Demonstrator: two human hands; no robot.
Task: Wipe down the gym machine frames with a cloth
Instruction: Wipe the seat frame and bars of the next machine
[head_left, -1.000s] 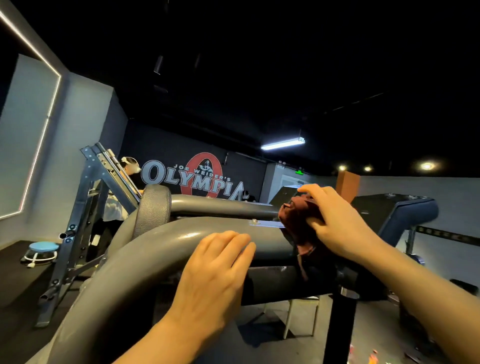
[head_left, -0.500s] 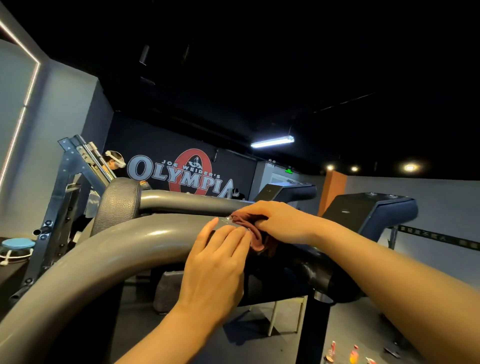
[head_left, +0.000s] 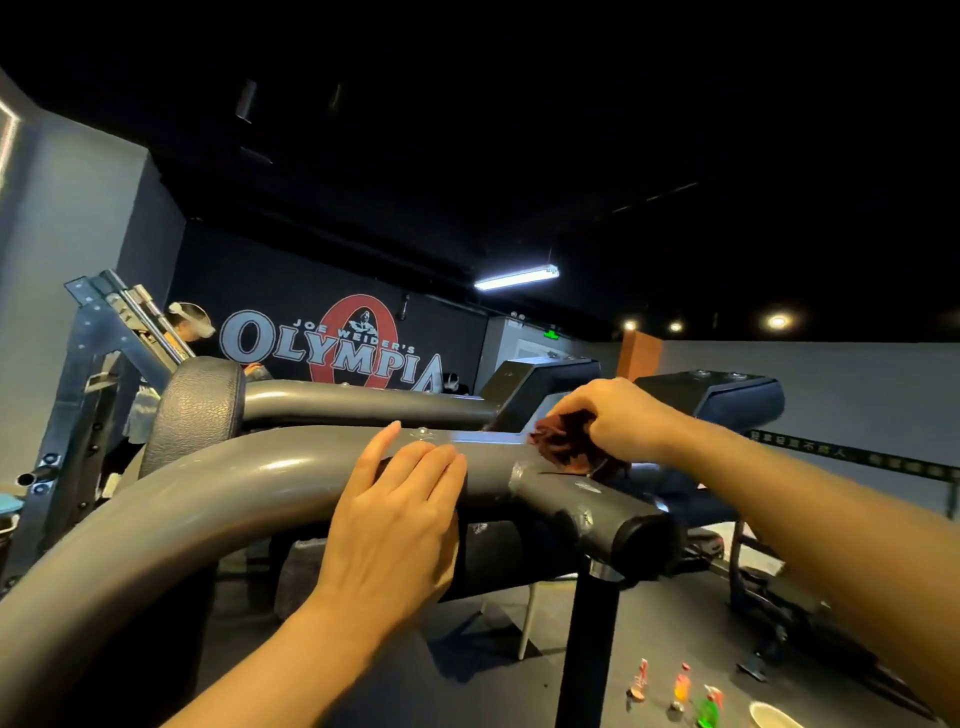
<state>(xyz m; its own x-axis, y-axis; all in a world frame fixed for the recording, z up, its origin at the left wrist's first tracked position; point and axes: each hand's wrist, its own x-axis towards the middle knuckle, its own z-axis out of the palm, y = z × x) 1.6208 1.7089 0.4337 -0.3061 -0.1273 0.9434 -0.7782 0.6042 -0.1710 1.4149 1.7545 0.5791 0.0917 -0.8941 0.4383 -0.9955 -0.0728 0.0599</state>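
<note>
From the head camera we see the grey frame tube (head_left: 218, 499) running left to right, its long axis curving down toward the lower left. Our left hand (head_left: 395, 525) rests flat on it, fingers straight and pressed together. Our right hand (head_left: 618, 421) grips the bunched dark red cloth (head_left: 563, 441) against the tube's far edge, beside the weld. A black roller pad (head_left: 200, 410) stands behind; small bottles (head_left: 680, 688) sit on the floor.
</note>
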